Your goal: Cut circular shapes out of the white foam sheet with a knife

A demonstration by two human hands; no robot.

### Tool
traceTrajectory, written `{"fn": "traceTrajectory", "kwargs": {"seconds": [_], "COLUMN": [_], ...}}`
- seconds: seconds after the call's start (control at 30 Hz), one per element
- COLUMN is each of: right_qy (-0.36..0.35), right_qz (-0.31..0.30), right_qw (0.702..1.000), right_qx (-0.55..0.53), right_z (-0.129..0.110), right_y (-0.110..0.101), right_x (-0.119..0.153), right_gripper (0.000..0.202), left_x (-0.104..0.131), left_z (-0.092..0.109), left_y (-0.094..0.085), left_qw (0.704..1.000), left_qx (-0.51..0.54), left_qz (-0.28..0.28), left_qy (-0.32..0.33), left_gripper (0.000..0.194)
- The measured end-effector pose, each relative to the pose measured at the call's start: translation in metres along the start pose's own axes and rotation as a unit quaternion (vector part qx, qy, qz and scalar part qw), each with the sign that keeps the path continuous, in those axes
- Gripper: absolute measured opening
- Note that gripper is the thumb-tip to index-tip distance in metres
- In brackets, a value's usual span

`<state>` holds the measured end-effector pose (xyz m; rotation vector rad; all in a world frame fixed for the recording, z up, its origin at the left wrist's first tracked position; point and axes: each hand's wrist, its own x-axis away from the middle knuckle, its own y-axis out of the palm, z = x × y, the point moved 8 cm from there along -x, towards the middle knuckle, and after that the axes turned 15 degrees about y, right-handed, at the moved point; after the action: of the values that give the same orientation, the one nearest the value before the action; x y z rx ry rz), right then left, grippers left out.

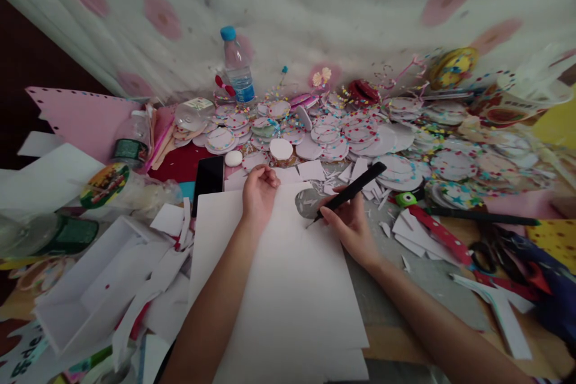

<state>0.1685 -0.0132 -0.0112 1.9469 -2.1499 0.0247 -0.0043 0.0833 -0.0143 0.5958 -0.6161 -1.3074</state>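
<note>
1. Pen at one o'clock from the middle of the paper, pinched in the fingers of the right hand; hard to tell if touching the paper at the tip.
2. Probably light, stiff and smooth; best held low, near the tip, with a soft pinch.
3. Likely thin, light and easy to crease, as paper; best held flat near the edges.
4. Black and long, with a thick body and thin tip, slanting up toward two o'clock.
5. White, plain sheets, with a grey oval patch at one o'clock.
6. Left hand at twelve o'clock, on the paper, fingers loosely bent, nothing seen inside.
</note>
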Motion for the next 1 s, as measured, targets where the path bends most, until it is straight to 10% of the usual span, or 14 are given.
{"fn": "traceTrajectory", "kwargs": {"seconds": [1.0], "right_qy": [-0.023], "right_qz": [0.043], "right_qw": [0.999], "right_qx": [0.002], "right_z": [-0.0029], "right_y": [-0.0054], "right_x": [0.0009], "right_gripper": [0.036], "left_x": [-0.0012], "left_z": [-0.0010], "left_y": [-0.0017], "left_qw": [1.000], "left_qx": [0.014], "left_qz": [0.014], "left_qy": [-0.008], "left_gripper": [0.013]}}
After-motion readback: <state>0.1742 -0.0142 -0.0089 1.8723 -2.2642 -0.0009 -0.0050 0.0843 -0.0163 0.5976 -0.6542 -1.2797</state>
